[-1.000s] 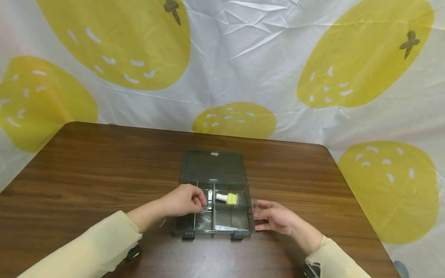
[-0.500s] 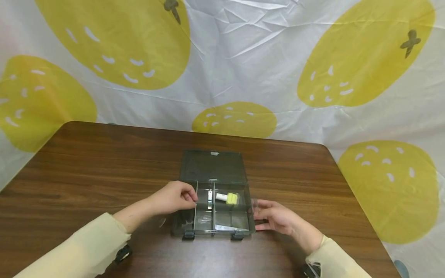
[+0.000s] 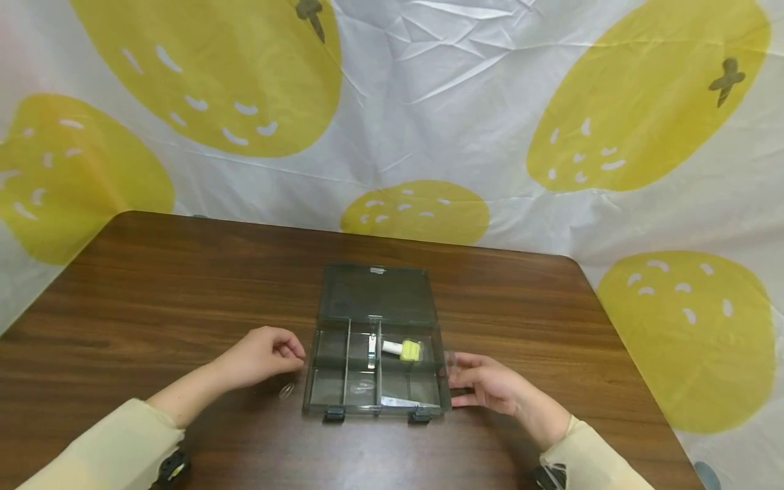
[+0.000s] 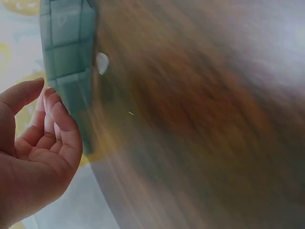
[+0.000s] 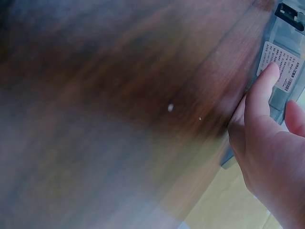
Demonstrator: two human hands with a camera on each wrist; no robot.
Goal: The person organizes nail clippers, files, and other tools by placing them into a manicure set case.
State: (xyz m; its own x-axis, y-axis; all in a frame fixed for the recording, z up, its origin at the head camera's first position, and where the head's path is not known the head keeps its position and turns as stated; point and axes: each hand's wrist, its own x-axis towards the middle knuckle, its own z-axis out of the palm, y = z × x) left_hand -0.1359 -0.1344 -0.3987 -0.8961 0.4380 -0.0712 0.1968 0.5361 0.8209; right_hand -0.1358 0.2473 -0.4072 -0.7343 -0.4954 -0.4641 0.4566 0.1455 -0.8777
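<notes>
A dark, see-through compartment box (image 3: 331, 388) stands on the table with its lid (image 3: 376, 292) laid back. My left hand (image 3: 260, 357) is just left of the box, fingers loosely bent and apart from the thumb, holding nothing. Close to it on the table lies a small clear oval piece (image 3: 286, 390). My right hand (image 3: 490, 384) touches the box's right side with extended fingers; in the right wrist view one finger lies on a printed label (image 5: 281, 67). Inside the box are a slim silver item (image 3: 371, 350), a yellow-and-white item (image 3: 409, 350) and a clear piece (image 3: 363, 386).
Two dark latches, one of them the left latch (image 3: 334, 413), line the box's front edge. A pale strip (image 3: 401, 401) shows in its front right compartment. The brown wooden table (image 3: 184, 286) extends around it, with a patterned curtain (image 3: 416, 136) behind.
My left hand has drawn back leftward out of the box to the table beside it, uncovering the left compartments. The right hand has stayed at the box's side.
</notes>
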